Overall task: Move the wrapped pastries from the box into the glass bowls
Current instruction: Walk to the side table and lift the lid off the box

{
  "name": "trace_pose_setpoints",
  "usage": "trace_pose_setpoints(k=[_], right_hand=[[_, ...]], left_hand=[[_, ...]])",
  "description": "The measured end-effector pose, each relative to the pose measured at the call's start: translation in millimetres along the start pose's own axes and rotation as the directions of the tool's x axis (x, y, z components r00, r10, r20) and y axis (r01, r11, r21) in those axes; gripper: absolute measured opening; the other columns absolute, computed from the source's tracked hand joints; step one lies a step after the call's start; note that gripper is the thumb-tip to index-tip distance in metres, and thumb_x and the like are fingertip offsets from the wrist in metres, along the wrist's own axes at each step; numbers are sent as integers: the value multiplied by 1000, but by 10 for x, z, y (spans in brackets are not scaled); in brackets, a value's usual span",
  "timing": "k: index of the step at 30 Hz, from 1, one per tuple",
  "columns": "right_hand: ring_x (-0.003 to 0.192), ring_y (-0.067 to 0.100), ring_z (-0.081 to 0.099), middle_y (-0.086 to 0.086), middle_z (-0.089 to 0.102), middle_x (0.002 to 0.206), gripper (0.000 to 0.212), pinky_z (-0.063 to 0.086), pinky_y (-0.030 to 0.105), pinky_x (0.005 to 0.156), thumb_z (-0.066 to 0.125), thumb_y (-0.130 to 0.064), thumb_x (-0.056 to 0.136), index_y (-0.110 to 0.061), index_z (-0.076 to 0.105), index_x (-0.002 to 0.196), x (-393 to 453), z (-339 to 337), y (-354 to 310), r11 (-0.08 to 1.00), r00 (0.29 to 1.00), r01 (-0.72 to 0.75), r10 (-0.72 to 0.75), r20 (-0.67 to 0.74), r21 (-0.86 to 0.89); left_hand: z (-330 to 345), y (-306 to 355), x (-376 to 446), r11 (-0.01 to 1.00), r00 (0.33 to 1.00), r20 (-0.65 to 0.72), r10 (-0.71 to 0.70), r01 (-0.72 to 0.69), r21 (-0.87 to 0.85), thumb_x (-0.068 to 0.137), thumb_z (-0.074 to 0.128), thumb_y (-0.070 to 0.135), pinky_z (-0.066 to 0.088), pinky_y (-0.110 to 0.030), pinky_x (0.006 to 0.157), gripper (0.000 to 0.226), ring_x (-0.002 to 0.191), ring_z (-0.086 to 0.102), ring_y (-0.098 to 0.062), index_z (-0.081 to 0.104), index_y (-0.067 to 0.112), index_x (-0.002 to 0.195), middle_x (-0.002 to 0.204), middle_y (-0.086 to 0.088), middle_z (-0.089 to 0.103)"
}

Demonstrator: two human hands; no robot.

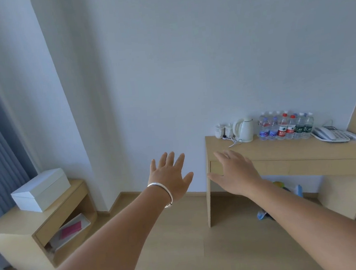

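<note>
Both hands, left and right, hang spread and empty in mid-air. The closed white box sits well left of the desk; no bowls visible. Best turn left and lift its lid first.

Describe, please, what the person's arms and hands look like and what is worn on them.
Both forearms are bare, with no sleeves in view. The left hand has a silver bangle around its wrist. The right hand shows no rings, watch or gloves.
</note>
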State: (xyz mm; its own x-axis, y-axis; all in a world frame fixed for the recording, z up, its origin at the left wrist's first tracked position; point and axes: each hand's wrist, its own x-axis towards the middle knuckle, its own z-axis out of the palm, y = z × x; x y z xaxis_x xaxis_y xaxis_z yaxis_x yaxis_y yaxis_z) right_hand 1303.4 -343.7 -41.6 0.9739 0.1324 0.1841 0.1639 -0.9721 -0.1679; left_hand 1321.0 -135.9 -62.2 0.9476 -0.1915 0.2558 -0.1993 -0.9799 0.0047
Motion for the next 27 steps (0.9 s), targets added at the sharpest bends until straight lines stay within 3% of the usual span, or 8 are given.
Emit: trace_pose_setpoints(k=[11,16,23,27], right_hand=[[146,22,16,3,26,158,74,20,48,115,42,-59,92,-23,19,152,1523,232,802,1000,999,-7,7,34,-3],[143,24,22,6,30,154,67,26,48,111,46,-57,91,-21,30,146,2167,376,994,1000,1000,-14,14,15,-21],[138,22,31,3,39,146,66,26,46,112,46,-56,92,-23,30,147,3375,542,962,998,1000,-23,22,-13,-51],[143,22,25,4,32,153,71,25,46,113,45,-58,92,-23,25,150,4190,636,751,998,1000,-12,13,9,-58]], left_hand=[[527,106,1635,1000,1000,21,-3,2,20,92,19,61,-1,-50,115,67,145,-3,-24,1,32,149,160,-5,5],[776,54,2368,999,999,18,36,-36,23,93,19,60,-1,-52,115,65,145,-2,-25,1,33,149,160,-5,5],[1079,-344,3526,998,999,1,49,-49,-32,94,19,58,-3,-52,115,64,146,-3,-25,-2,32,149,160,-6,3],[1177,-787,4164,998,1000,4,24,-23,-51,94,20,58,-2,-52,115,64,146,-3,-24,-2,32,149,160,-5,3]])
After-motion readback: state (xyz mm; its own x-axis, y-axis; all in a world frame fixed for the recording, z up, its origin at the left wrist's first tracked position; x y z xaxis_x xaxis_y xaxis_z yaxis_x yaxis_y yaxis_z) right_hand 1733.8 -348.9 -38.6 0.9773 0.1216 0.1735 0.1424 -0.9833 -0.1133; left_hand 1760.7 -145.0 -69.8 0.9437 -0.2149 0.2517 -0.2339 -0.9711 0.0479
